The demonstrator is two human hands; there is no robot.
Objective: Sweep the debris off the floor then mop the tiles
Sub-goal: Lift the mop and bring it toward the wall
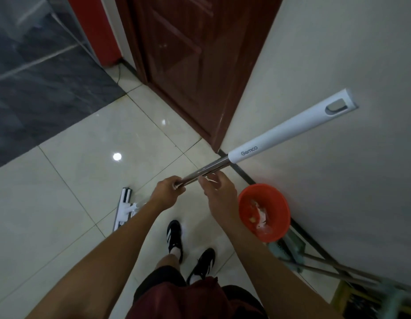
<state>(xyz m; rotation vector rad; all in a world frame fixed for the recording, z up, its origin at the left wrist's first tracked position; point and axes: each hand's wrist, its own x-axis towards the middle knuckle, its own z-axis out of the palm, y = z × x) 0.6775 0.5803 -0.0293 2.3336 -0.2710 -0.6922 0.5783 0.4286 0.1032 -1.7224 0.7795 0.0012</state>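
**Mop in hand by the doorway**

We see the left hand [169,191] wrapped around the steel shaft of the mop handle [264,143], fingers curled tight on it. The right hand [219,192] sits just beside, at 3 o'clock of the left; its fingers are loosely bent near the shaft, and we cannot tell whether they grip it. The white grip end of the handle points toward 2 o'clock, against the pale wall [338,54]. The flat white mop head [124,209] lies on the glossy floor tiles [68,187], at 9 o'clock of the left hand. A red basin [272,194] with scraps of debris [259,216] inside stands by the wall at 4 o'clock of the right hand. Broom sticks [326,268] lean further at 5 o'clock. A brown door [190,54] stands at 12 o'clock.
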